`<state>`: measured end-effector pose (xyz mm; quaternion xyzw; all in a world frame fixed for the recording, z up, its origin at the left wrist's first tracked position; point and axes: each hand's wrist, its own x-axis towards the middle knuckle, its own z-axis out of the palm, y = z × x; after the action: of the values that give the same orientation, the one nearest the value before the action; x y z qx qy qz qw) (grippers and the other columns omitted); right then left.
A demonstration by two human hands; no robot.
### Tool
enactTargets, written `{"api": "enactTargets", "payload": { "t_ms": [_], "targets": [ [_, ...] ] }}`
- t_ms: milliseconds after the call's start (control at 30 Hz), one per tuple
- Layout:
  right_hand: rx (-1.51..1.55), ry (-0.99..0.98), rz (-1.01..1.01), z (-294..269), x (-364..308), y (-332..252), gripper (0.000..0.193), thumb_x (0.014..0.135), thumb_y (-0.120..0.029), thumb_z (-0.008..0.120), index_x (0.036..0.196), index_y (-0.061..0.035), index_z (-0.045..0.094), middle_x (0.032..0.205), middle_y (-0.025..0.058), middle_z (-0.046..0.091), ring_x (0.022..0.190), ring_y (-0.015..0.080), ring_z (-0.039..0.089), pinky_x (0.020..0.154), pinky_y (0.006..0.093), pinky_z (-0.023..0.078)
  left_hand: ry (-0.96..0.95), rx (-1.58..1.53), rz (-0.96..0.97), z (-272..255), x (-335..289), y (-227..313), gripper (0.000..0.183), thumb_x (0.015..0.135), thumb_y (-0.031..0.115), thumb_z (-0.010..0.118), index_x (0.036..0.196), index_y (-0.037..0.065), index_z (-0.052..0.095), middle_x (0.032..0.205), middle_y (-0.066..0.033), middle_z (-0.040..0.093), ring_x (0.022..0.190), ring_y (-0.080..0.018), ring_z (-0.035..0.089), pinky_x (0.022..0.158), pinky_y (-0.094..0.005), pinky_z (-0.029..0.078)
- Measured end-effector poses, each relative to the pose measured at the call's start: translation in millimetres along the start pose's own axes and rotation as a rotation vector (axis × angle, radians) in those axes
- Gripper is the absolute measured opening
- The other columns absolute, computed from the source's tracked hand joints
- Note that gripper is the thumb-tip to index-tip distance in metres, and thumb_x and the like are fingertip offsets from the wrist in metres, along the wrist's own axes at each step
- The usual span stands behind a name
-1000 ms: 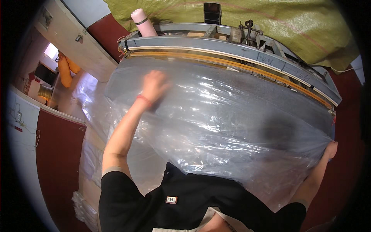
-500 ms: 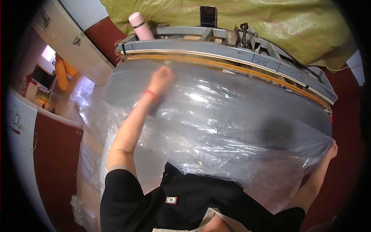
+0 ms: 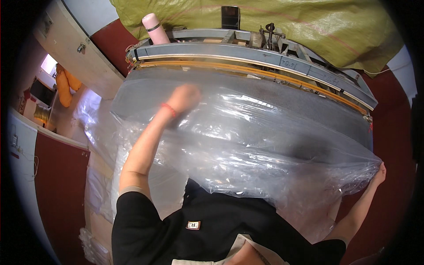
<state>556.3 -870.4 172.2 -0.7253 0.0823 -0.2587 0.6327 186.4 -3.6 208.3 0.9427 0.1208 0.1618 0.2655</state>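
A wide clear plastic sheet (image 3: 221,145) lies loosely over the dark flat worktop (image 3: 274,92) and drapes toward my body in shiny folds. My right hand (image 3: 380,173) grips its edge at the far right, and the film is drawn into creases toward those fingers. Over the left part of the sheet is my left hand (image 3: 184,98), with a red band on its wrist. Motion smears its fingers, so I cannot make out whether they hold or touch the film.
Along the worktop's back edge runs a grey metal beam (image 3: 190,51) with orange strips (image 3: 212,66) in front. A pink bottle (image 3: 155,28) and a dark phone (image 3: 230,17) stand behind, near a yellow-green woven cover (image 3: 300,26). At left is a door (image 3: 84,55); more plastic (image 3: 95,251) lies below.
My left hand has come a little nearer to me across the sheet. My right hand keeps its hold at the right edge. The whole view has shifted slightly.
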Motion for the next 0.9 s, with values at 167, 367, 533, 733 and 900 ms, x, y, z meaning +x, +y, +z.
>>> {"api": "enactTargets", "payload": {
  "t_ms": [167,367,533,733,900],
  "targets": [
    [0.036,-0.059,0.025,-6.3,-24.6,-25.6,0.025,0.080,-0.026,0.063,0.090,-0.0026,0.060,0.083,0.0031,0.060,0.075,0.0115,0.054,0.070,0.0246,0.044,0.253,0.209,-0.117,13.2,14.4,22.1,0.017,0.071,0.018,0.066,0.070,0.005,0.055,0.066,-0.0094,0.056,0.060,-0.0247,0.055,0.057,-0.0335,0.044],
    [-0.005,-0.023,0.025,-26.4,-41.5,-44.9,0.027,0.080,-0.025,0.063,0.093,-0.0017,0.061,0.085,0.0042,0.061,0.076,0.0117,0.055,0.071,0.0244,0.044,0.330,0.297,-0.083,23.7,20.6,35.7,0.026,0.069,0.020,0.067,0.091,0.010,0.057,0.066,-0.0085,0.057,0.064,-0.0266,0.056,0.060,-0.0364,0.045],
    [-0.029,-0.074,0.059,-18.0,-30.1,-40.8,0.026,0.080,-0.021,0.061,0.094,0.0007,0.061,0.088,0.0061,0.061,0.079,0.0146,0.056,0.073,0.0271,0.044,0.242,0.306,-0.014,15.6,27.9,13.7,0.017,0.067,0.017,0.066,0.083,0.011,0.063,0.073,-0.0070,0.058,0.073,-0.0255,0.057,0.066,-0.0357,0.045],
    [0.044,0.059,0.059,93.3,-10.2,-77.7,0.022,0.083,-0.022,0.052,0.088,-0.0031,0.063,0.077,0.0041,0.061,0.067,0.0155,0.056,0.059,0.0282,0.045,0.753,-0.865,-0.153,-24.9,48.8,27.1,0.013,0.084,0.016,0.048,0.080,0.004,0.051,0.069,-0.0012,0.048,0.066,-0.0113,0.049,0.062,-0.0224,0.041],
    [-0.453,0.147,-0.446,205.1,-20.3,-14.1,0.020,0.079,-0.022,0.056,0.084,-0.0027,0.057,0.088,0.0124,0.058,0.083,0.0259,0.056,0.076,0.0369,0.043,0.760,-0.413,-0.293,-10.5,59.1,-82.0,0.015,0.085,0.018,0.047,0.078,0.006,0.051,0.064,0.0039,0.043,0.058,-0.0052,0.038,0.051,-0.0204,0.033]
  ]
}}
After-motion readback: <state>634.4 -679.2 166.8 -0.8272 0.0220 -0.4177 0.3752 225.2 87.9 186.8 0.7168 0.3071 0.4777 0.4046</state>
